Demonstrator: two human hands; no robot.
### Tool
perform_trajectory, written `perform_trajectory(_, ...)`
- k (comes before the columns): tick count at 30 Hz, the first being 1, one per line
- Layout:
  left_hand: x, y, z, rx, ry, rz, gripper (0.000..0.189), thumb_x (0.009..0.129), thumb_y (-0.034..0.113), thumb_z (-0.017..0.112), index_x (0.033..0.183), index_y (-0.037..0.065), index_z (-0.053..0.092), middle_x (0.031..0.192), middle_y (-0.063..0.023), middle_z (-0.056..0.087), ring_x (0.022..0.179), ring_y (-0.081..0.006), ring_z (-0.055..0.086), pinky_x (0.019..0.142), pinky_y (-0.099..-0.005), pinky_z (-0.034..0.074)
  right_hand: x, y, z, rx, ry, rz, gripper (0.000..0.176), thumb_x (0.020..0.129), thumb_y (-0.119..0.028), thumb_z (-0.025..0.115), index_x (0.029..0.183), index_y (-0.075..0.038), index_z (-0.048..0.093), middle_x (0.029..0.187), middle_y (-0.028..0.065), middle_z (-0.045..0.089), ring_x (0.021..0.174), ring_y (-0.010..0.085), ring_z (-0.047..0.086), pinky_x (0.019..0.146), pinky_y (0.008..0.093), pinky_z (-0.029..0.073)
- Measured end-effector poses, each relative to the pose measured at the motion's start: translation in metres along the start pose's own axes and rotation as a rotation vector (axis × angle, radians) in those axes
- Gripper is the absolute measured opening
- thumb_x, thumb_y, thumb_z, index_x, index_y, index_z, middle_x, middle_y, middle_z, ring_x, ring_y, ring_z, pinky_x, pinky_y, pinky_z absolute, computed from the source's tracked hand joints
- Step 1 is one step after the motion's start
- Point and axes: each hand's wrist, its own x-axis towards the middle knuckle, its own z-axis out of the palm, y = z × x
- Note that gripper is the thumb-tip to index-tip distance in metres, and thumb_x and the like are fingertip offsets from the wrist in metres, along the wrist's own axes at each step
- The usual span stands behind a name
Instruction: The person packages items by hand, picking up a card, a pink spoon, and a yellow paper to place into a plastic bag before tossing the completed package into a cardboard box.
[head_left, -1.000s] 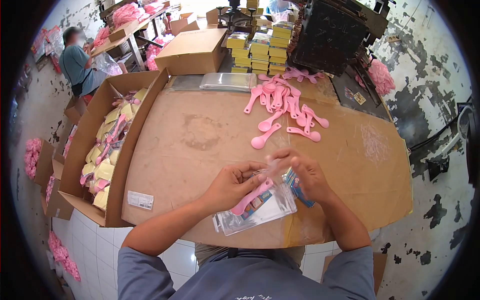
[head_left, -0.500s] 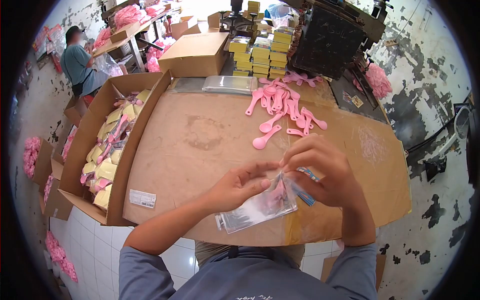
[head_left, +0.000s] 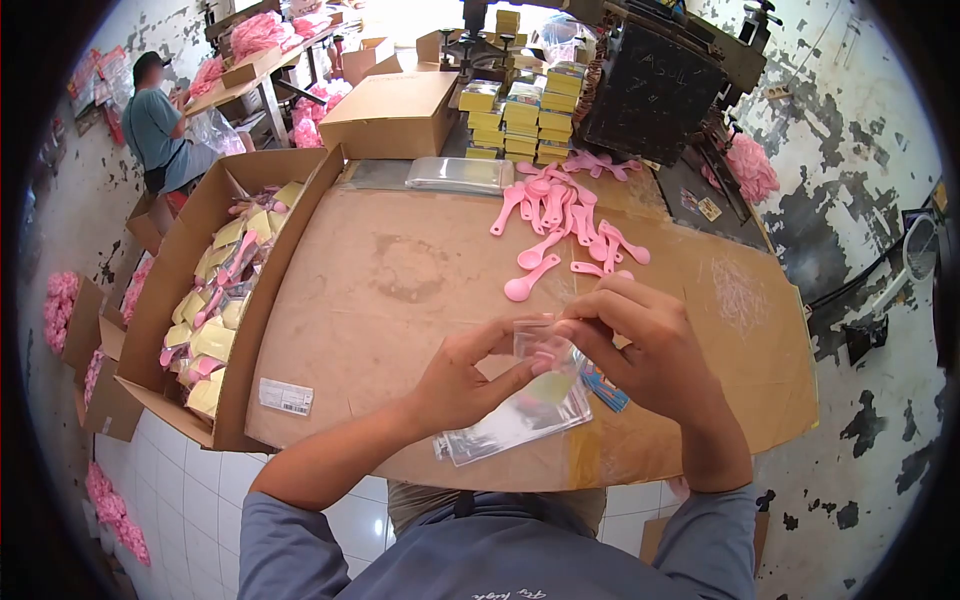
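Observation:
A small clear plastic bag [head_left: 533,338] is held up between my two hands above the cardboard-covered table. My left hand [head_left: 470,372] pinches its left side between thumb and fingers. My right hand [head_left: 640,345] has its fingertips closed on the upper right edge. Something pink and something pale yellow show at the bag's lower part, too blurred to name surely. Below lies a stack of flat clear bags [head_left: 505,430]. Blue printed cards [head_left: 606,392] lie under my right hand, partly hidden by it. Beyond my hands, pink measuring spoons [head_left: 535,278] are heaped on the table.
An open carton [head_left: 290,300] of packed bags with spoons and yellow cards borders the left. At the back stand a closed box [head_left: 390,110], another clear bag stack [head_left: 460,174], piled yellow-edged cards [head_left: 522,125] and a dark machine [head_left: 650,85]. A person [head_left: 157,125] sits far left.
The bag has come up and opened out between my hands. My left hand has shifted its pinch onto the bag's side; my right hand has moved slightly down.

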Motion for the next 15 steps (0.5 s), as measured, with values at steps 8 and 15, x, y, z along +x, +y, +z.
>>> perform_trajectory(8,-0.003,0.003,0.002,-0.070,0.119,-0.061,0.043,0.097,0.003,0.068,0.139,0.000,0.057,0.096,-0.0098,0.078,0.089,-0.0125,0.075,0.079,-0.0280,0.060,-0.003,0.005,0.025,-0.390,0.189,-0.257,0.022,0.082,-0.010,0.074,0.103,-0.006,0.069,0.105,0.0069,0.066,0.098,0.0250,0.064,0.084,0.0389,0.049)
perform_trajectory(15,-0.007,0.002,0.004,0.283,0.086,0.003,0.054,0.092,0.000,0.073,0.141,-0.007,0.053,0.094,-0.0140,0.077,0.082,-0.0164,0.077,0.074,-0.0281,0.061,-0.008,0.013,0.045,-0.647,0.040,-0.292,0.028,0.078,-0.014,0.073,0.104,-0.003,0.068,0.106,0.0084,0.064,0.109,0.0250,0.061,0.092,0.0385,0.046)
